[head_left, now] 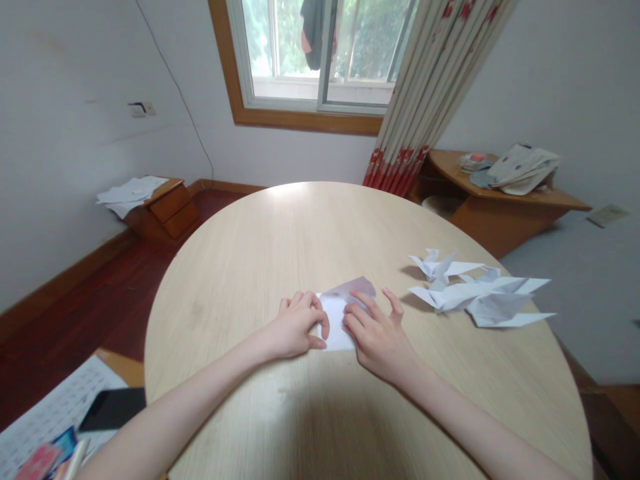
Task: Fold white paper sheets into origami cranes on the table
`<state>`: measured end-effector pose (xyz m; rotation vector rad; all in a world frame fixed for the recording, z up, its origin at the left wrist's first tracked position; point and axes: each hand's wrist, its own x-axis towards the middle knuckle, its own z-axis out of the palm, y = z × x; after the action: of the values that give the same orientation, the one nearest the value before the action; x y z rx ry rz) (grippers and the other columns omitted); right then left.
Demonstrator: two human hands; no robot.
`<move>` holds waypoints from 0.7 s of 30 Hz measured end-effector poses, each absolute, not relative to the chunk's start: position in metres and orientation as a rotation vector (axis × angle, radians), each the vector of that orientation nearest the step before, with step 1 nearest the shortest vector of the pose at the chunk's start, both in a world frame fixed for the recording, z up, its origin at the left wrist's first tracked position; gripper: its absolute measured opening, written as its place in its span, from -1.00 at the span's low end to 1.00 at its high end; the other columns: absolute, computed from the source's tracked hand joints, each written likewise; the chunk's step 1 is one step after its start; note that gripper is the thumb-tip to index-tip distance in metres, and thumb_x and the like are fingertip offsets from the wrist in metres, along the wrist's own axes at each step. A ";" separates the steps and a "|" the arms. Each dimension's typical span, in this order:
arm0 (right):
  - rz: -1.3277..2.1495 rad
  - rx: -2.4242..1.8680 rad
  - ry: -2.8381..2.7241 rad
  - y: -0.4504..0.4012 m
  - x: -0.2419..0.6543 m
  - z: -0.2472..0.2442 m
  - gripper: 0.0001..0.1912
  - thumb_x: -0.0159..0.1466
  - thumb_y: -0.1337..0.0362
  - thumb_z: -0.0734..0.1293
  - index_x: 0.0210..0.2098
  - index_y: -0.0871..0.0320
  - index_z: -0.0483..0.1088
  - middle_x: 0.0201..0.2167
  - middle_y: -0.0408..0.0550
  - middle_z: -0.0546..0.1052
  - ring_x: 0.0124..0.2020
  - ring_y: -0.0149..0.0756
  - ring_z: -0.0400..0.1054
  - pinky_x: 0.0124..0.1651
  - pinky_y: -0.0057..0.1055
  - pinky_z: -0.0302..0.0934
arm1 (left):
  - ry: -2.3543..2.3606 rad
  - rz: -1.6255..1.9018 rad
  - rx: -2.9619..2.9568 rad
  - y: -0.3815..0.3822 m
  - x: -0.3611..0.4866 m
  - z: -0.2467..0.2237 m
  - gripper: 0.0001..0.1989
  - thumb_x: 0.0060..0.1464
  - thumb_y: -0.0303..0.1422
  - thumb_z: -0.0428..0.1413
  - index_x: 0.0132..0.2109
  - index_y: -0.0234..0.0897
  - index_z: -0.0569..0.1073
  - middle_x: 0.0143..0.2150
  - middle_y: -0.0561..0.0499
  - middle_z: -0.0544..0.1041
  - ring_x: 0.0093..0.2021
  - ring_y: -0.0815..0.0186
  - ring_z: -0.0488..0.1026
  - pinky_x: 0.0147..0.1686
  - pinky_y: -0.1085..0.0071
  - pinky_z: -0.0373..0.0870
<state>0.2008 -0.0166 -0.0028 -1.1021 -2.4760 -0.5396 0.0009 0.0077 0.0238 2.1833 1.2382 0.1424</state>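
Note:
A folded white sheet of paper lies on the round table between my hands, its upper flap lifted and showing a greyish-lilac side. My left hand has curled fingers and a thumb gripping the sheet's left edge. Over the right part of the paper is my right hand, its bent fingers on the sheet and flap while one outer finger sticks up. The right thumb is mostly hidden. Several folded paper cranes with pointed wings sit together to the right of my right hand.
The pale wooden table has a curved edge. At lower left are a dark phone and printed sheets. A small cabinet bears papers by the left wall. Behind, right of the window, a wooden desk holds a cloth bag.

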 end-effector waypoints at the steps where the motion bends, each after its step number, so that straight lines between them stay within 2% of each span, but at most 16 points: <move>1: -0.544 -1.102 -2.482 -0.017 0.201 -0.003 -0.77 0.09 0.54 0.21 -0.39 0.14 0.43 -0.31 -0.03 0.55 0.13 -0.12 0.20 0.28 0.02 -0.46 | 1.230 0.146 2.182 0.009 0.000 0.023 -0.86 -0.05 -0.40 0.33 -0.31 -0.19 0.52 -0.05 0.01 0.32 0.07 0.13 0.21 0.03 0.16 0.03; 7: -0.518 -1.099 -2.470 -0.016 0.201 -0.004 -0.78 0.08 0.54 0.21 -0.41 0.14 0.41 -0.31 -0.03 0.55 0.12 -0.13 0.20 0.28 0.02 -0.45 | 1.196 0.181 2.176 0.013 -0.003 0.017 -0.91 -0.01 -0.37 0.31 -0.32 -0.18 0.54 -0.06 0.01 0.33 0.07 0.13 0.23 0.03 0.15 0.05; 21: -0.511 -1.120 -2.496 -0.017 0.202 -0.004 -0.76 0.09 0.55 0.21 -0.38 0.14 0.42 -0.29 -0.04 0.55 0.14 -0.12 0.18 0.27 0.03 -0.44 | 1.161 0.179 2.208 0.013 -0.006 0.018 -0.83 -0.10 -0.38 0.35 -0.30 -0.14 0.56 -0.06 0.02 0.33 0.07 0.12 0.24 0.04 0.13 0.08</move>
<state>0.2017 -0.0166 -0.0039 -1.1204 -2.4965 -0.5113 -0.0062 0.0133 0.0177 2.2080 1.1607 0.1786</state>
